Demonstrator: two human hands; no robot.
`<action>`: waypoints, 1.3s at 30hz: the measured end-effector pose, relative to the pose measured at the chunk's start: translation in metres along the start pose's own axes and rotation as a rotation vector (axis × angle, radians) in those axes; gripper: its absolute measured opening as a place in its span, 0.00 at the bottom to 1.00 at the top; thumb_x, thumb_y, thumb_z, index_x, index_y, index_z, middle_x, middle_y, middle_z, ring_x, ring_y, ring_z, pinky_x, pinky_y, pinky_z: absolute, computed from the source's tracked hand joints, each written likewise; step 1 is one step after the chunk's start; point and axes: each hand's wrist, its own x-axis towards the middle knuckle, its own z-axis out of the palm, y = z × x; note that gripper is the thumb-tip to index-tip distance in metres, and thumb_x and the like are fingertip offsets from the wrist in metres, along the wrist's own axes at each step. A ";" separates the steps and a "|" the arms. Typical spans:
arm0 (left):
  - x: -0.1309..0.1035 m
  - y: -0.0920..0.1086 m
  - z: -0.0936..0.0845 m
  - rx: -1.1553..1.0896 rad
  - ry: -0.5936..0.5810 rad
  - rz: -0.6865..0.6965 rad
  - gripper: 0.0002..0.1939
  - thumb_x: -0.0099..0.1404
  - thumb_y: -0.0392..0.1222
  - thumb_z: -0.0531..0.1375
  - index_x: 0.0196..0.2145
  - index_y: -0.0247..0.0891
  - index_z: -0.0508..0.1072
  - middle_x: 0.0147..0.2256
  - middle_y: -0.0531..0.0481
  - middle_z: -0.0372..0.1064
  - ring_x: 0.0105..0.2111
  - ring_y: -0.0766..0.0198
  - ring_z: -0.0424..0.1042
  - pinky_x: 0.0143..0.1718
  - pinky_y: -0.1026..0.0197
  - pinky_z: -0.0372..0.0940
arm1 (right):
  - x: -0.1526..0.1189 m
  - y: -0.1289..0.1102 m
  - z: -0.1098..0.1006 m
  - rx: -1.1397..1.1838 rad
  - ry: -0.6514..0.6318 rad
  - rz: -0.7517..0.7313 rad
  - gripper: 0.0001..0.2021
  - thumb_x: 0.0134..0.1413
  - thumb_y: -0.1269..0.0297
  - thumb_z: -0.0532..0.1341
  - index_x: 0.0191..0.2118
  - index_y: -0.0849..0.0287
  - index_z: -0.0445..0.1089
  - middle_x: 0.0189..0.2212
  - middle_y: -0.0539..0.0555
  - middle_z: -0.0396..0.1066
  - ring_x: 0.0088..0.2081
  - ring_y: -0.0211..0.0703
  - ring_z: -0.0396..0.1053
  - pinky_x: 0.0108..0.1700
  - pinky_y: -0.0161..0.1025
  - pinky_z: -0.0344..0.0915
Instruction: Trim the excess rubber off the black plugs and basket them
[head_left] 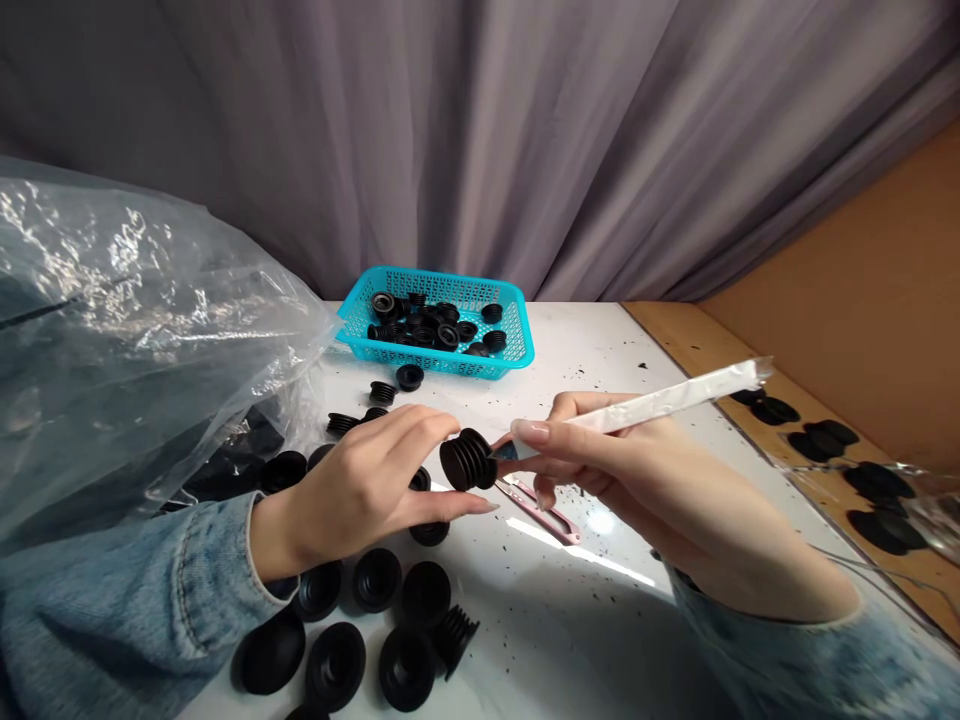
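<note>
A black ribbed plug (466, 460) is pinched between the thumb and fingers of my left hand (367, 480), above the white table. My right hand (600, 455) grips a craft knife (667, 396) like a pen. White wrapping covers its handle, and its dark tip meets the right end of the plug; the exact contact is too small to tell. Beneath the right fingers a pink utility knife (551, 518) lies on the table. Several loose black plugs (377, 580) lie around and in front of my left hand, some partly hidden by it.
A turquoise basket (480, 370) with several black plugs stands at the back. On the left bulges a large clear plastic bag (150, 330). Small black scraps dot the white table (592, 345). Flat black discs (877, 480) lie on the wooden surface at right. A grey curtain (480, 130) hangs behind.
</note>
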 end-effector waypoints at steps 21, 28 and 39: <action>0.002 0.003 0.003 -0.144 0.009 -0.036 0.13 0.67 0.45 0.53 0.32 0.30 0.67 0.23 0.51 0.66 0.23 0.69 0.64 0.25 0.67 0.63 | -0.002 0.003 0.004 -0.167 0.072 -0.106 0.15 0.43 0.61 0.68 0.17 0.60 0.64 0.18 0.52 0.71 0.23 0.38 0.67 0.21 0.33 0.61; 0.005 0.005 -0.001 -0.246 -0.008 -0.111 0.13 0.67 0.41 0.53 0.28 0.32 0.68 0.19 0.54 0.64 0.19 0.72 0.62 0.20 0.70 0.58 | 0.002 0.001 -0.001 -0.216 0.029 -0.104 0.15 0.42 0.58 0.69 0.17 0.59 0.65 0.19 0.52 0.71 0.26 0.43 0.71 0.20 0.33 0.61; 0.008 0.008 -0.008 -0.518 -0.197 -0.316 0.13 0.65 0.40 0.56 0.25 0.32 0.70 0.17 0.57 0.58 0.17 0.73 0.57 0.17 0.70 0.54 | -0.010 0.002 0.008 -0.339 0.129 -0.243 0.19 0.43 0.53 0.67 0.15 0.56 0.62 0.18 0.53 0.72 0.32 0.51 0.74 0.28 0.39 0.66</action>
